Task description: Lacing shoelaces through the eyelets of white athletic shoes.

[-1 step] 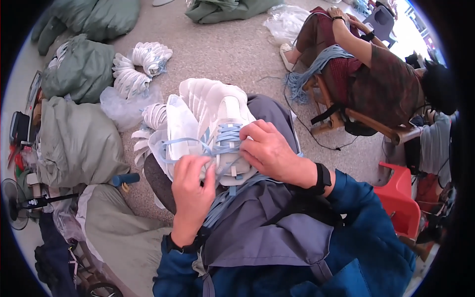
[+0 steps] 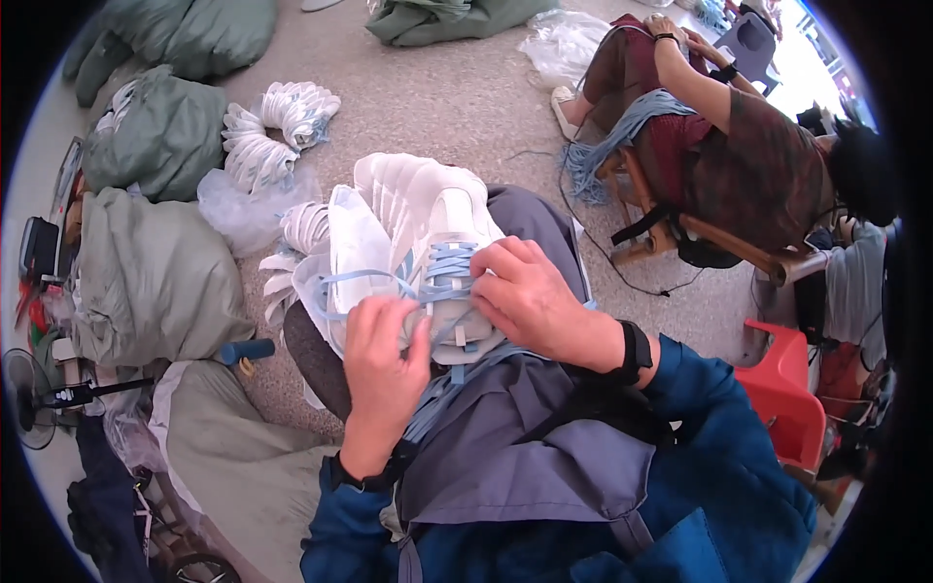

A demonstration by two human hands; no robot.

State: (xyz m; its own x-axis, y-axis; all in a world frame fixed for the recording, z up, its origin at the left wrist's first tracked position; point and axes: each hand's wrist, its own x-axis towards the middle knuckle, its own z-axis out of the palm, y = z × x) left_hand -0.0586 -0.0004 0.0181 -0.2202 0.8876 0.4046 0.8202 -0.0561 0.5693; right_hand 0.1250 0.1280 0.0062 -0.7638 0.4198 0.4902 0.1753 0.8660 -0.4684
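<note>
A white shoe upper [image 2: 452, 209] lies across my lap, with a light blue shoelace [image 2: 449, 267] threaded back and forth over its tongue. My left hand [image 2: 382, 364] is at the left side of the lacing, its fingers curled and closed around the lace near a loose loop. On the other side, my right hand [image 2: 535, 301] has its fingers pinched at the eyelet edge, gripping the lace there; the fingertips are partly hidden. More white uppers [image 2: 394, 189] lean stacked beside the one being handled. A bundle of blue laces [image 2: 437, 403] rests on my grey apron [image 2: 525, 471].
Bundled white uppers [image 2: 262, 146] lie on the floor at far left, near green-grey sacks [image 2: 155, 282]. A blue cylinder [image 2: 248, 352] is by my left knee. At right stand a red plastic stool [image 2: 785, 389] and a seated person [image 2: 758, 165]; a black cable [image 2: 622, 277] crosses the floor.
My left hand has shifted slightly right and up toward the lacing. The right hand and the shoe upper look almost unchanged.
</note>
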